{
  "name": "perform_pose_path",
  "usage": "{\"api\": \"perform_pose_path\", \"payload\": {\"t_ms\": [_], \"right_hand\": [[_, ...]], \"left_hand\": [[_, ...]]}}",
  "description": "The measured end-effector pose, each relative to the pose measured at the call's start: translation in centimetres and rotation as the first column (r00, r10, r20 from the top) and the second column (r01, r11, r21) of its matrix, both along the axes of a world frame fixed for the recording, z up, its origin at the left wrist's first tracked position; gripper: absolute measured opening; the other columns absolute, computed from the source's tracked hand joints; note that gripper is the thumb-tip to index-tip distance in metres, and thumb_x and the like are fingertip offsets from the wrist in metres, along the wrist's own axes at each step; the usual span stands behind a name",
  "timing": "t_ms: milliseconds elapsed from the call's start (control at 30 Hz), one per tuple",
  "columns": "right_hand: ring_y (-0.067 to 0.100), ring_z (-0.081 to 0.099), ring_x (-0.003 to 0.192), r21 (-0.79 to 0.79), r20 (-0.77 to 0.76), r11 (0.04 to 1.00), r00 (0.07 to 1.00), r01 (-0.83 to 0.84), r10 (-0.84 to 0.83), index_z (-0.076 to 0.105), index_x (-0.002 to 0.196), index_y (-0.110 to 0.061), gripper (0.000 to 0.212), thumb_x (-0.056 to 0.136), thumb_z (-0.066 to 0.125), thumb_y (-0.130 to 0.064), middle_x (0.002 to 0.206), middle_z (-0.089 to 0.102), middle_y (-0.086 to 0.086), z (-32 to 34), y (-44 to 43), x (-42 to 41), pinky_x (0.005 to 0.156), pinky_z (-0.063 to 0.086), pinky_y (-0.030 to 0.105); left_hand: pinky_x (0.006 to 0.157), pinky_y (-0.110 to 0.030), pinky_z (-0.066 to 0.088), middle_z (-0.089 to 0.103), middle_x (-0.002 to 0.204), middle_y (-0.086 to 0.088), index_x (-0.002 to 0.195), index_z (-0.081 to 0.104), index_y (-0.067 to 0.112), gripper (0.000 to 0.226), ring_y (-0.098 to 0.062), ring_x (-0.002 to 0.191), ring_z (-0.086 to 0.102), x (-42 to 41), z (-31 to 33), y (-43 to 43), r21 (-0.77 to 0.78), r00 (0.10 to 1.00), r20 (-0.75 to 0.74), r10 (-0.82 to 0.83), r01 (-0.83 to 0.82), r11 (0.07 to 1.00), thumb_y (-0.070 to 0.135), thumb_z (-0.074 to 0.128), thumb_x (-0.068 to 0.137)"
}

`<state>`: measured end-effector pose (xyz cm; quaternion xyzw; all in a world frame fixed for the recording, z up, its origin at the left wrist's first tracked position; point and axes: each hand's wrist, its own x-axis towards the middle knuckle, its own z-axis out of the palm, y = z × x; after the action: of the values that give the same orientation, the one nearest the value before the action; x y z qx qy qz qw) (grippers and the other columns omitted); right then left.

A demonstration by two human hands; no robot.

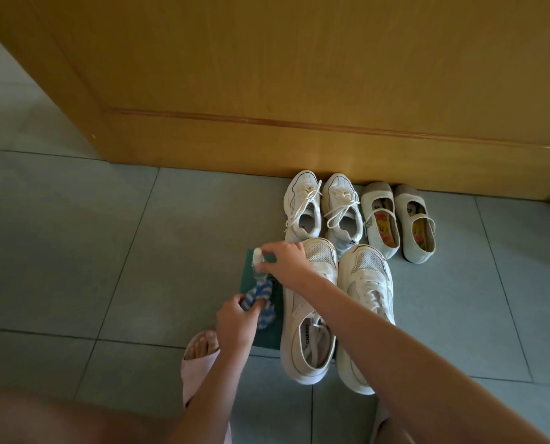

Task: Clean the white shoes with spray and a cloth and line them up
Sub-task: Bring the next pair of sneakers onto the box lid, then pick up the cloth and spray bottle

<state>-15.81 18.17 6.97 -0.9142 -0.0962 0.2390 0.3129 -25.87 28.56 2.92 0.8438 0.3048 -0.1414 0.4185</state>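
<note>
Two large white sneakers [312, 312] [368, 302] lie side by side on the floor, toes toward the wooden door. Behind them stand a smaller pair of laced white sneakers [323, 208] and a pair of small cream strap shoes [398, 219]. Left of the large sneakers lies a green mat [251, 277]. My right hand [286, 259] grips a small clear spray bottle [258, 259] over the mat. My left hand [235, 322] holds a blue-and-white striped cloth [260, 298] just below the bottle.
A wooden door [299, 91] closes off the back, with the shoes near its base. Grey floor tiles [75, 251] stretch to the left. My foot in a pink slipper [198, 357] is planted below my left hand; my bare leg fills the lower left.
</note>
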Motion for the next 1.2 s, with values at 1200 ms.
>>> {"api": "perform_pose_path", "payload": {"t_ms": [1200], "right_hand": [[0.021,0.050,0.070,0.529,-0.846,0.349,0.513,0.773,0.145,0.054,0.071,-0.015,0.055,0.085,0.040,-0.066,0.071,0.052,0.002,2.2,-15.9,10.8,0.073,0.044,0.039]], "left_hand": [[0.050,-0.010,0.047,0.066,0.084,0.002,0.096,0.060,0.015,0.011,-0.006,0.069,0.062,19.2,5.8,-0.8,-0.370,0.948,0.037,-0.316,0.307,0.877,0.024,0.060,0.090]]}}
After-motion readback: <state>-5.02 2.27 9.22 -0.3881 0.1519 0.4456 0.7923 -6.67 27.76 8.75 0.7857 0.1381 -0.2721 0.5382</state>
